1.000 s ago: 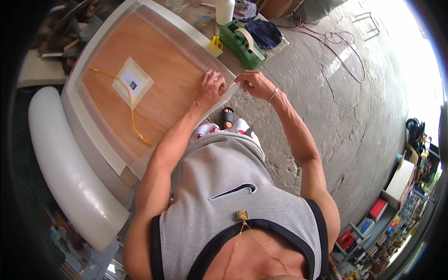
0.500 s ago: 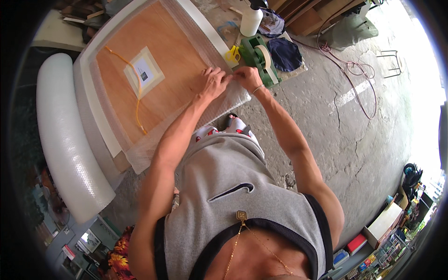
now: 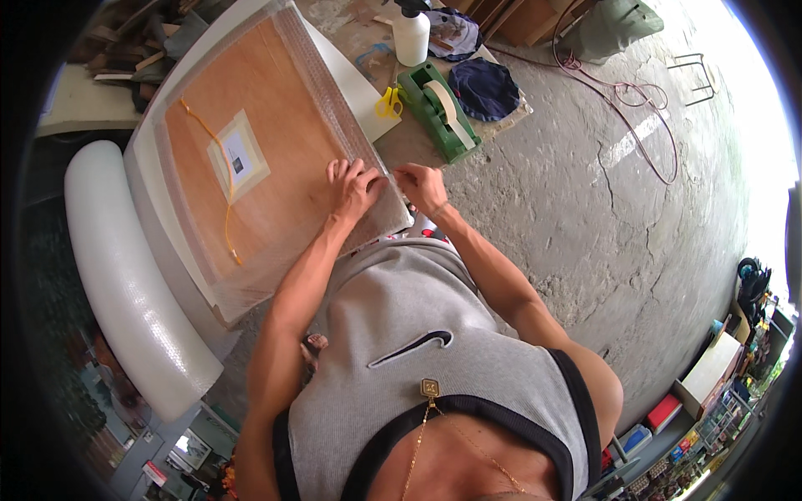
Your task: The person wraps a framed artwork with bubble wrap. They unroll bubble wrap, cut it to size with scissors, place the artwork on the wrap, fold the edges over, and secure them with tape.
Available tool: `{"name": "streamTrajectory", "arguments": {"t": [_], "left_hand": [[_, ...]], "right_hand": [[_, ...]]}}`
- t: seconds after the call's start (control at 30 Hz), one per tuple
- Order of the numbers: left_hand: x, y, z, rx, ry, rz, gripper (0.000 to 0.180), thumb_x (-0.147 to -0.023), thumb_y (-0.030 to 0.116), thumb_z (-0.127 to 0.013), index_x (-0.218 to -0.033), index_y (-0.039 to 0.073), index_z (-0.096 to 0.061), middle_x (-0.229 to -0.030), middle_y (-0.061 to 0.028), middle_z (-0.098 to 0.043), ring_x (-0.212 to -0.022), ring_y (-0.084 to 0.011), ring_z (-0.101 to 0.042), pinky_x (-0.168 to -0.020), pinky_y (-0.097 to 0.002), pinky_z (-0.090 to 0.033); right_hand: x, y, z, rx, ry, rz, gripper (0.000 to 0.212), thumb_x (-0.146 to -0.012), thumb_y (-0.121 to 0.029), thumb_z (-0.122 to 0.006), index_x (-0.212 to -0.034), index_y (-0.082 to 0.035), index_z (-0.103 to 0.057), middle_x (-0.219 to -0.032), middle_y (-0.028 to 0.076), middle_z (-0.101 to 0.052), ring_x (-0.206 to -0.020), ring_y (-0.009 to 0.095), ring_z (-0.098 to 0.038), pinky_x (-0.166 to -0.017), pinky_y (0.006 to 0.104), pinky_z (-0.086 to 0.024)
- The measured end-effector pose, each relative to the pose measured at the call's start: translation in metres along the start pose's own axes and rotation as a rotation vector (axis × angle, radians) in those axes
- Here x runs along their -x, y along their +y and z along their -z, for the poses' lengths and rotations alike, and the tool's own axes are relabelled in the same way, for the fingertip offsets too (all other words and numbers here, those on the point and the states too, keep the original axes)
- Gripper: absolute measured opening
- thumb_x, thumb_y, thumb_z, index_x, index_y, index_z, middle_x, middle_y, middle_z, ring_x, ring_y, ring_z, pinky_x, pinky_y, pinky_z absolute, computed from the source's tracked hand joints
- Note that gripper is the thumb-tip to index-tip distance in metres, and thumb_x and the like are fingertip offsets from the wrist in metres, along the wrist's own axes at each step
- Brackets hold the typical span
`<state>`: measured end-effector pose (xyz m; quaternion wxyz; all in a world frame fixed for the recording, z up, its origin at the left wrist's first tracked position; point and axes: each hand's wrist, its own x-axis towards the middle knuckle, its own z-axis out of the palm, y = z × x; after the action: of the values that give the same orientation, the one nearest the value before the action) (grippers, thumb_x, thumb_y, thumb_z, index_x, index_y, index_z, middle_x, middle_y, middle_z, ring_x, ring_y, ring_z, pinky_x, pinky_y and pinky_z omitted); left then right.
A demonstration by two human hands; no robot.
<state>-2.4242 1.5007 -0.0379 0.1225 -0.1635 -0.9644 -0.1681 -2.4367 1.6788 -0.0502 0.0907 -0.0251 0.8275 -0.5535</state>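
A flat wooden panel [image 3: 288,125] lies in front of me, its edges covered by clear bubble wrap [image 3: 338,100]. It has a yellow cord [image 3: 219,138] across it and a paper label [image 3: 240,157] framed with tan tape. My left hand [image 3: 354,192] rests on the panel near its right-hand near corner, fingers bent and apart. Just right of it, my right hand [image 3: 424,189] pinches the edge of the bubble wrap at that corner. Its fingertips are partly hidden, so a piece of tape there cannot be ruled out.
Beyond my right hand stand a green tape dispenser [image 3: 434,113], yellow scissors [image 3: 388,103], a white spray bottle [image 3: 410,37] and a dark blue cloth [image 3: 484,88]. A large bubble wrap roll [image 3: 125,275] lies at the left. A hose [image 3: 622,125] crosses the concrete floor [image 3: 568,225].
Both hands have moved down and toward me along the panel's right side. The wrap's loose near corner, earlier jutting out, now sits closer against the panel. The view has shifted slightly.
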Motion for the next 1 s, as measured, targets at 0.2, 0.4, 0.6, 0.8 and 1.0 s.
{"name": "streamTrajectory", "arguments": {"t": [0.2,0.4,0.6,0.8,1.0], "left_hand": [[0.0,0.004,0.0,-0.002,0.007,0.057,0.02,-0.073,0.034,-0.07,-0.069,0.015,-0.064,-0.075,-0.0032,-0.051,-0.078,-0.0241,-0.049,-0.083,-0.0428,-0.034],[0.002,0.004,0.0,-0.016,-0.001,0.085,0.02,-0.071,0.034,-0.071,-0.07,0.015,-0.064,-0.075,-0.0028,-0.051,-0.079,-0.0245,-0.049,-0.083,-0.0429,-0.034],[0.001,0.004,-0.003,-0.007,-0.01,0.099,0.02,-0.07,0.034,-0.072,-0.069,0.016,-0.064,-0.076,-0.0028,-0.052,-0.08,-0.0248,-0.05,-0.084,-0.044,-0.034],[-0.002,-0.003,-0.001,0.006,-0.01,0.047,0.022,-0.071,0.037,-0.072,-0.068,0.016,-0.065,-0.075,-0.0021,-0.053,-0.081,-0.0246,-0.051,-0.084,-0.0442,-0.034],[-0.001,-0.006,-0.004,0.047,-0.018,0.06,0.023,-0.072,0.038,-0.071,-0.066,0.016,-0.066,-0.072,-0.0001,-0.053,-0.078,-0.0228,-0.051,-0.082,-0.0409,-0.033]], "right_hand": [[-0.038,0.009,0.113,0.564,0.438,0.291,0.023,-0.079,-0.028,-0.069,-0.089,-0.007,-0.067,-0.091,0.011,-0.063,-0.089,0.027,-0.059,-0.068,0.0385,-0.049],[-0.071,0.048,0.145,-0.427,-0.387,-0.334,0.026,-0.083,-0.033,-0.068,-0.09,-0.008,-0.067,-0.094,0.001,-0.062,-0.095,0.016,-0.058,-0.079,0.0405,-0.051],[-0.033,0.073,0.142,-0.516,-0.302,0.006,0.016,-0.077,-0.018,-0.074,-0.075,-0.002,-0.071,-0.145,0.013,-0.034,-0.126,0.029,-0.041,-0.097,0.0439,-0.039],[-0.032,0.058,0.16,0.726,-0.258,0.185,0.01,-0.066,-0.013,-0.074,-0.071,-0.004,-0.071,-0.128,0.012,-0.054,-0.118,0.026,-0.051,-0.092,0.034,-0.044],[0.052,0.034,0.021,-0.845,0.116,-0.407,0.027,-0.082,-0.028,-0.07,-0.101,-0.009,-0.071,-0.121,0.001,-0.056,-0.102,0.013,-0.052,-0.082,0.0313,-0.041]]}}
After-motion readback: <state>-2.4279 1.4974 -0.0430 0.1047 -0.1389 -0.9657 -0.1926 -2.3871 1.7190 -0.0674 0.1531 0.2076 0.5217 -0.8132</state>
